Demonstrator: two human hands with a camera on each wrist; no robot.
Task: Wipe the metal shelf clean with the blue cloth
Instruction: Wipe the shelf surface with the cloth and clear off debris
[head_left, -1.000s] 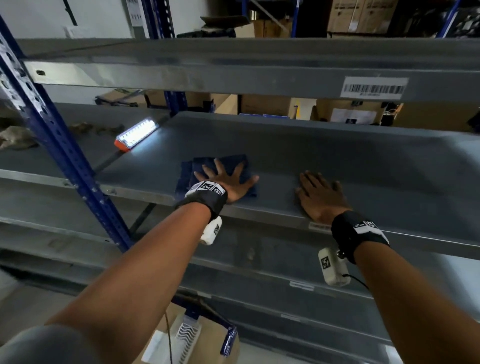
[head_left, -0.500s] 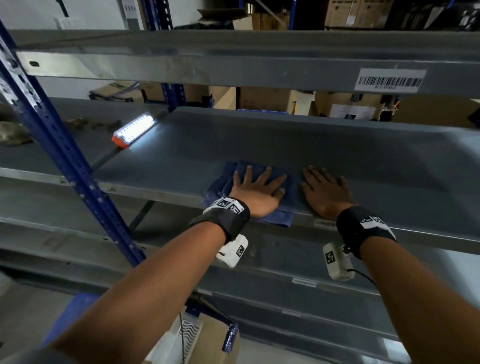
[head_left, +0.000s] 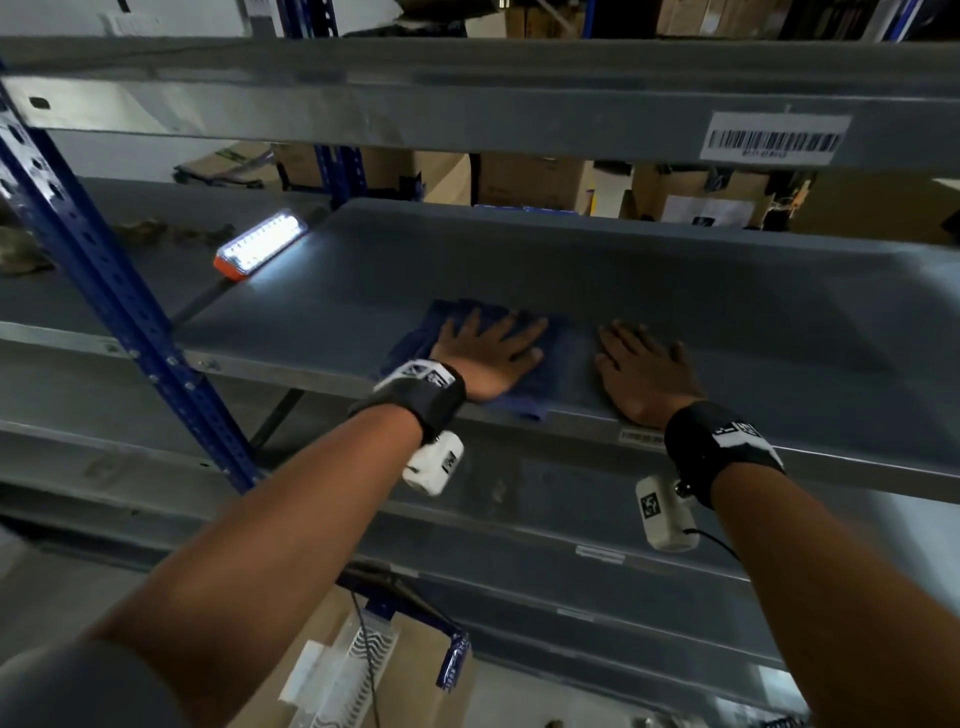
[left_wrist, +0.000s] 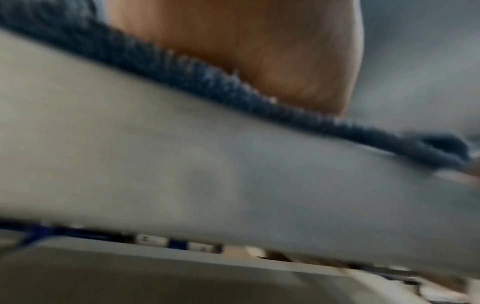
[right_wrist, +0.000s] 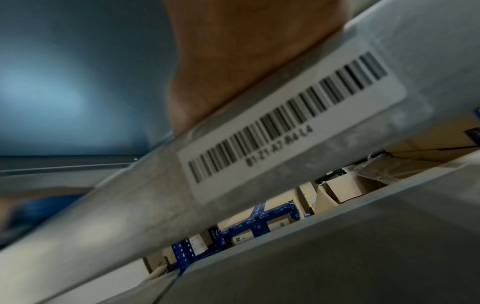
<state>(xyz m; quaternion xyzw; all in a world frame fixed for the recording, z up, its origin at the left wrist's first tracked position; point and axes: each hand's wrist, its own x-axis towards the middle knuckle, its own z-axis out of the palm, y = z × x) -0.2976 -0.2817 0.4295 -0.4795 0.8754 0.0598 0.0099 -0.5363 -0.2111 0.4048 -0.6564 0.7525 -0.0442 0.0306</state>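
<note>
Head view: a lit lamp (head_left: 262, 243) lies at the back-left of the metal shelf (head_left: 675, 291), well apart from both hands; a barcode label (head_left: 774, 137) sits on the beam above. The left hand (head_left: 485, 353) presses flat, fingers spread, on the blue cloth (head_left: 524, 405) at the shelf's front edge — the right hand (head_left: 644, 371) rests flat just beside it. Left wrist view: blurred cloth edge (left_wrist: 182, 67) under the palm. Right wrist view: another label (right_wrist: 288, 121) below the palm; the fingers are hidden here.
</note>
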